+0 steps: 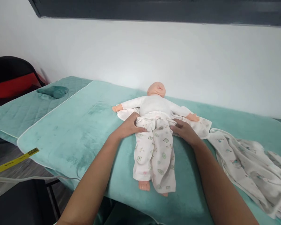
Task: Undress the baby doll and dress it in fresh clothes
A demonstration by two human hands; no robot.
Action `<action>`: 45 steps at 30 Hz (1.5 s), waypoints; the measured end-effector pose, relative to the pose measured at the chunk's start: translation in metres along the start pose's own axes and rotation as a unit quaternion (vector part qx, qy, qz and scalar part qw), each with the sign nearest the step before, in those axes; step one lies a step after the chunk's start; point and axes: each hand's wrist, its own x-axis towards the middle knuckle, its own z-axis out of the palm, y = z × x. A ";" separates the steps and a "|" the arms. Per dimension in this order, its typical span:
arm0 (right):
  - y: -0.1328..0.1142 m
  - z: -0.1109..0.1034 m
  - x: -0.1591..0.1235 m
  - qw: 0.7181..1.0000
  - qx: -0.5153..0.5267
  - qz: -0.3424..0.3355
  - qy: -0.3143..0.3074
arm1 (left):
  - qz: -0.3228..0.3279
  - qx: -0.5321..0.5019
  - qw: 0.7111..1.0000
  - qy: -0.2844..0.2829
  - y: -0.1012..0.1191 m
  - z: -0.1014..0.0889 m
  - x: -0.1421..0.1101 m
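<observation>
At the near end, a smooth, plastic-looking foot (144, 185) of the doll comes out of the patterned trousers (164, 147), whose thin fabric falls in loose, wide folds. To the right, a printed cloth (250, 168) lies crumpled on the velvety green bed (72, 125). Farther up, the left hand (130, 125) and the right hand (184, 131) each appear to close their grip on the trousers, one at each side of the waist. The step in hand seems to be the settling of this waistband; the next move, I judge, calls for an even, gentle pull by both hands. Beyond them, the doll (156, 89) lies on its back in a plain white shirt (154, 104), arms spread, its round, bald head near the flat wall (107, 50).
</observation>
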 end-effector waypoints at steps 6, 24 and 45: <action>-0.011 0.010 -0.018 1.000 -0.023 0.018 0.000 | 0.084 0.080 0.990 0.085 -0.008 0.016 -0.008; -0.025 0.037 -0.047 0.995 0.002 0.037 0.091 | -0.021 -0.045 0.997 0.050 0.007 0.019 -0.035; -0.045 0.047 -0.110 0.998 0.007 0.043 0.052 | 0.001 0.083 0.995 0.051 0.028 0.023 -0.097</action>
